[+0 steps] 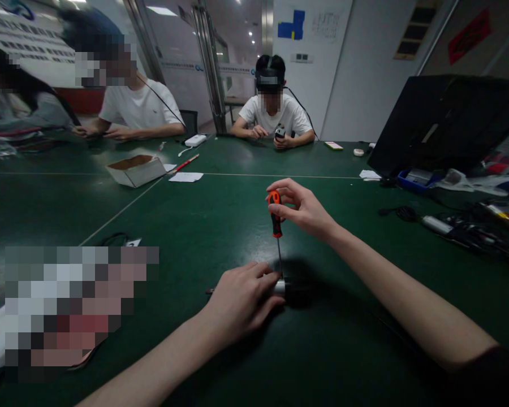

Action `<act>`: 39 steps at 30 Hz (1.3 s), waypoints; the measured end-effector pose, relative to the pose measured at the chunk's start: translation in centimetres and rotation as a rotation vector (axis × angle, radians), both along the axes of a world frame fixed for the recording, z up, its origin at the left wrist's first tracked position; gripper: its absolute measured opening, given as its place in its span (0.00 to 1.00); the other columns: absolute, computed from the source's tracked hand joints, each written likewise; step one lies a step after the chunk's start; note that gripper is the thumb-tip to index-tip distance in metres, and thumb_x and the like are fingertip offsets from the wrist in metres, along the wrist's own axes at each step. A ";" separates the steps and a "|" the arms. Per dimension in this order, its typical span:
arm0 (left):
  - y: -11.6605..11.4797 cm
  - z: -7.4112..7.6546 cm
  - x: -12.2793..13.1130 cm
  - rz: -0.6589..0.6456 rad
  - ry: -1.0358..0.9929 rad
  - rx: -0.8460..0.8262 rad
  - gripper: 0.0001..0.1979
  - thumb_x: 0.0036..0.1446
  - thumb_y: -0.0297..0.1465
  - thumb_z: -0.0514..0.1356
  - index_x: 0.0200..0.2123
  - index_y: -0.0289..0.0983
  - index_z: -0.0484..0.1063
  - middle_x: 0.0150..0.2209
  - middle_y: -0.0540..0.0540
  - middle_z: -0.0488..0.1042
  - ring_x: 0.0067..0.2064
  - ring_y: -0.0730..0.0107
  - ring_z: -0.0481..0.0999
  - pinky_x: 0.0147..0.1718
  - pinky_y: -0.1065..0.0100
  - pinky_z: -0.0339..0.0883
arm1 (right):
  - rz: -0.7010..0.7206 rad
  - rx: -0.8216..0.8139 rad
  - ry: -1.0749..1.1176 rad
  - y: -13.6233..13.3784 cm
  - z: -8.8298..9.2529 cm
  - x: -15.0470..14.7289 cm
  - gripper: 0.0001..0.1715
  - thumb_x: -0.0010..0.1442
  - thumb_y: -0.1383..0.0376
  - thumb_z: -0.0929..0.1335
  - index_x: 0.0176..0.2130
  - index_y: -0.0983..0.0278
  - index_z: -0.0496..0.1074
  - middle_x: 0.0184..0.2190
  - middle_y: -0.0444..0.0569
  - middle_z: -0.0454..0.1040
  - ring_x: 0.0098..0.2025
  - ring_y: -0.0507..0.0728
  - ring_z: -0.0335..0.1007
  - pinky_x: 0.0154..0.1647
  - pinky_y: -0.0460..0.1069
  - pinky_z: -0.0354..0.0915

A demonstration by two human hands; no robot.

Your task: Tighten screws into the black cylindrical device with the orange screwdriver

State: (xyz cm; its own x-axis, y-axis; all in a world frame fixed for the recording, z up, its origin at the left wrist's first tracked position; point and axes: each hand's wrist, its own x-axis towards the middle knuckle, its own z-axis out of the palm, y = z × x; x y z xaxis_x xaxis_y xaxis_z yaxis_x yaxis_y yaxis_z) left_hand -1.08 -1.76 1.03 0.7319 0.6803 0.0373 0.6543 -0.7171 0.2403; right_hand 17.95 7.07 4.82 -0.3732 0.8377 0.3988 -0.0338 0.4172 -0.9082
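Note:
Upright in front of me stands a screwdriver [275, 217] with an orange and black handle and a thin metal shaft. My right hand [299, 206] has its fingers closed around the top of that handle. The shaft's lower end meets a silver and black cylindrical device [294, 289] lying on the green table. My left hand [246, 291] is wrapped over the device and presses it against the tabletop. A dark end of it pokes out left of my hand. Most of the device's middle, and the exact spot under the screwdriver tip, are hidden by my left fingers.
A white open box [146, 176] and paper slips [185, 177] lie on the far left of the table [186, 226]. At right are a large black case [445, 121], a blue tray [419, 178] and cables [479, 229]. Several people sit across and left.

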 end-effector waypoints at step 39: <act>-0.1 0.0 0.2 0.011 -0.030 -0.040 0.12 0.64 0.34 0.55 0.48 0.36 0.71 0.42 0.41 0.73 0.41 0.58 0.72 0.38 0.61 0.67 | 0.033 -0.240 0.205 0.9 -0.8 1.1 0.19 0.50 0.60 0.75 0.43 0.59 0.74 0.38 0.44 0.78 0.41 0.52 0.73 0.43 0.48 0.68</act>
